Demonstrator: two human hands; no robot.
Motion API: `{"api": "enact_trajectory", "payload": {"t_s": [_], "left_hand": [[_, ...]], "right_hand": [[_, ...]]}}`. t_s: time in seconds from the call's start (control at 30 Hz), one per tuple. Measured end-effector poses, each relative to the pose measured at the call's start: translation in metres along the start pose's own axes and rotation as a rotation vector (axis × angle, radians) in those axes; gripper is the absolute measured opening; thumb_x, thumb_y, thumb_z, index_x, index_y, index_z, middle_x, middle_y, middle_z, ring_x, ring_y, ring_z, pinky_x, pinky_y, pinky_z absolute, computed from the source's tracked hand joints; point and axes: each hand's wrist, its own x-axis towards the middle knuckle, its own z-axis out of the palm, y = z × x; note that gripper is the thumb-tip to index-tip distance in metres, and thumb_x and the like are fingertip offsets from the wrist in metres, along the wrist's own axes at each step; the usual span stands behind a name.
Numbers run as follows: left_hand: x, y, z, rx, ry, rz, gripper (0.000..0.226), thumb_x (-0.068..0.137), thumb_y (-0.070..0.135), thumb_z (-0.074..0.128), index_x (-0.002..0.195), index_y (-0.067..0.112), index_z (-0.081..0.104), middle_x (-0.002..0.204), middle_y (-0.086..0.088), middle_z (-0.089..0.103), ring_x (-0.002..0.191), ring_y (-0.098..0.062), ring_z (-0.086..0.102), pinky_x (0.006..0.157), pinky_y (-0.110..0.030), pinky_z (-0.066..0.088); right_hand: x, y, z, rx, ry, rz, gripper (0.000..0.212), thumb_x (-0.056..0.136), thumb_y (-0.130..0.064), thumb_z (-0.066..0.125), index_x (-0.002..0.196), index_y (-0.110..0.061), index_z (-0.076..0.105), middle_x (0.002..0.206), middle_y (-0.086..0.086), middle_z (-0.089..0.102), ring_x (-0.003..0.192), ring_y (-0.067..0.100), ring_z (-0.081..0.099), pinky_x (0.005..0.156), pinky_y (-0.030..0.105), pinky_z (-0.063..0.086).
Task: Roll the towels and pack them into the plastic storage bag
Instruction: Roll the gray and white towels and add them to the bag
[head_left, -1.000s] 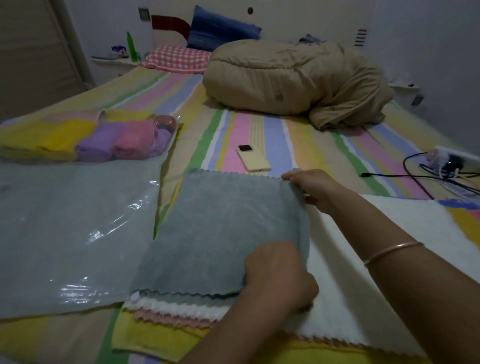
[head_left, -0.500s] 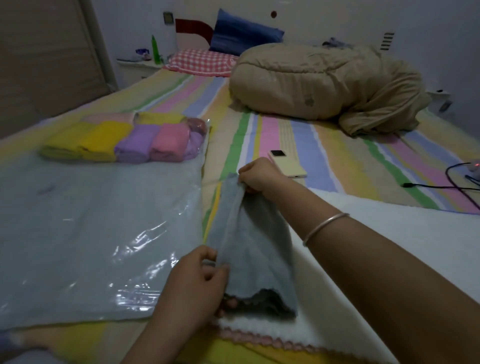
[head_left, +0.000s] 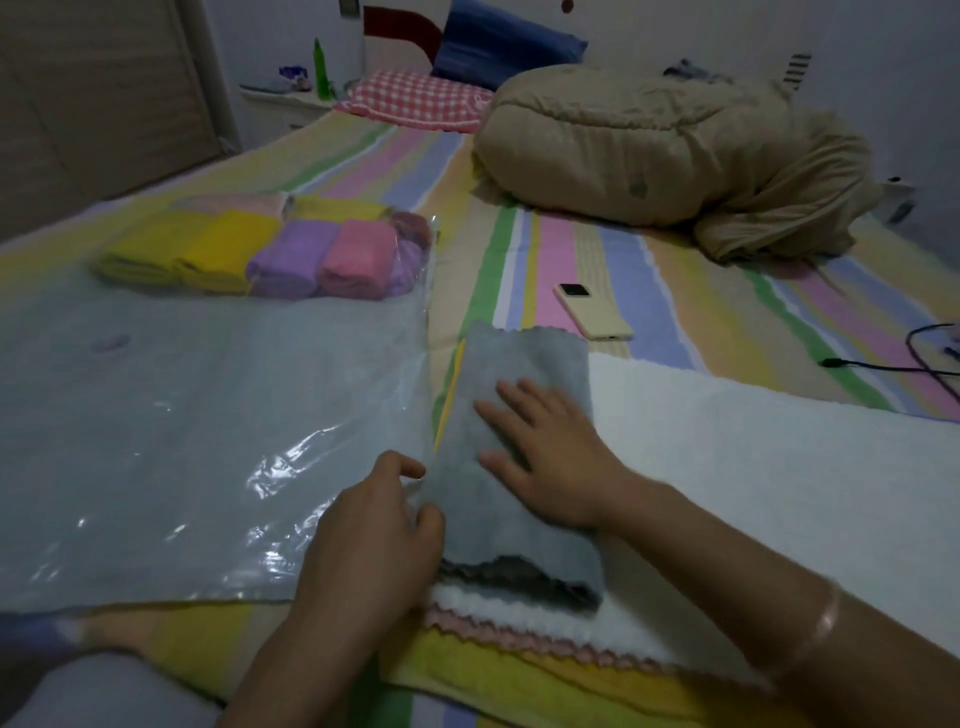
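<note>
A grey towel (head_left: 524, 358), folded in half lengthwise, lies on a stack of flat towels: white (head_left: 753, 467), pink (head_left: 519, 636) and yellow (head_left: 545, 675). My right hand (head_left: 545, 452) presses flat on the grey towel with straight fingers. At the towel's near left edge my left hand (head_left: 374, 535) pinches the cloth. To the left lies the clear plastic storage bag (head_left: 182, 415). At its far end sit several rolled towels (head_left: 291, 254) in yellow, purple and pink.
A cream phone (head_left: 592, 312) lies on the striped bedsheet beyond the grey towel. A tan bundled quilt (head_left: 675, 150) fills the far bed, with pillows behind. A black cable (head_left: 909, 358) trails in at the right. A nightstand with a green bottle (head_left: 322, 67) stands far left.
The grey towel was folded in half from right to left and laid down. My right hand let go of its far corner and now presses flat on it.
</note>
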Motion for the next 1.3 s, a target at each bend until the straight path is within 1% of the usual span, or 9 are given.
{"api": "enact_trajectory", "payload": {"t_s": [0.2,0.33,0.43,0.63,0.73,0.87,0.97,1.13,1.3], "left_hand": [[-0.002,-0.004,-0.002,0.418,0.083,0.053,0.037,0.086,0.035,0.055,0.122,0.032,0.046,0.095,0.007,0.065,0.089,-0.019,0.063,0.069,-0.032,0.049],[-0.006,0.007,0.002,0.373,0.229,0.472,0.044,0.076,0.009,0.059,0.119,0.017,0.06,0.121,-0.002,0.061,0.107,-0.024,0.058,0.083,-0.035,0.047],[-0.011,0.014,0.018,0.306,0.002,0.743,0.043,0.084,0.023,0.048,0.124,0.017,0.06,0.129,0.001,0.061,0.121,-0.016,0.053,0.106,-0.035,0.034],[-0.016,0.01,0.033,0.338,-0.087,0.608,0.081,0.076,0.081,0.037,0.126,0.022,0.059,0.123,0.005,0.064,0.11,-0.012,0.06,0.096,-0.028,0.045],[-0.013,0.016,0.028,0.333,0.034,0.643,0.057,0.069,0.057,0.052,0.115,0.025,0.062,0.104,0.008,0.069,0.091,-0.015,0.065,0.076,-0.024,0.048],[-0.014,0.021,0.015,0.179,0.196,0.649,0.055,0.057,0.018,0.053,0.112,0.022,0.062,0.099,0.002,0.069,0.091,-0.018,0.06,0.079,-0.022,0.042],[-0.023,0.028,0.006,-0.024,0.144,0.735,0.037,0.068,0.017,0.052,0.101,0.021,0.066,0.096,0.01,0.068,0.092,-0.012,0.063,0.083,-0.022,0.048],[-0.03,0.021,0.017,-0.429,-0.117,0.463,0.014,0.078,0.035,0.064,0.088,0.029,0.072,0.084,0.01,0.071,0.082,-0.006,0.068,0.067,-0.019,0.052],[-0.014,0.02,0.039,-0.273,-0.11,0.155,0.025,0.083,0.046,0.065,0.083,0.023,0.074,0.077,0.01,0.074,0.074,0.001,0.068,0.066,-0.032,0.055]], "right_hand": [[-0.087,0.012,0.006,0.037,0.024,-0.13,0.055,0.095,-0.058,0.014,0.148,-0.046,0.022,0.16,-0.012,0.009,0.147,0.009,-0.001,0.12,0.033,0.0],[-0.116,0.024,0.007,0.151,0.163,-0.22,0.055,0.089,-0.023,0.035,0.142,-0.037,0.04,0.154,-0.01,0.03,0.145,0.01,0.02,0.117,0.039,0.02],[-0.121,0.027,0.013,0.113,0.182,-0.227,0.066,0.082,-0.019,0.04,0.146,-0.034,0.033,0.156,-0.014,0.025,0.146,0.007,0.016,0.119,0.038,0.02],[-0.103,0.02,0.021,0.29,0.429,-0.217,0.033,0.091,-0.029,0.049,0.123,-0.025,0.058,0.134,-0.006,0.057,0.131,0.008,0.043,0.108,0.032,0.036],[-0.096,0.023,0.01,0.429,0.516,-0.161,0.035,0.091,-0.024,0.044,0.119,-0.018,0.064,0.13,0.0,0.06,0.121,0.012,0.052,0.101,0.031,0.041],[-0.108,0.028,-0.024,0.492,0.529,-0.142,0.036,0.093,-0.029,0.042,0.12,-0.019,0.064,0.122,-0.006,0.065,0.114,0.013,0.06,0.093,0.028,0.049],[-0.13,0.033,-0.039,0.599,0.507,-0.156,0.025,0.094,-0.029,0.045,0.104,-0.02,0.065,0.095,-0.014,0.069,0.083,0.012,0.068,0.068,0.033,0.052],[-0.147,0.035,-0.021,0.831,0.328,0.11,0.017,0.097,-0.022,0.051,0.098,-0.02,0.068,0.092,-0.005,0.07,0.089,0.014,0.064,0.076,0.038,0.052],[-0.139,0.032,-0.002,0.884,0.275,0.454,0.045,0.093,-0.043,0.051,0.065,-0.007,0.049,0.059,0.006,0.047,0.058,0.017,0.046,0.056,0.034,0.034]]}}
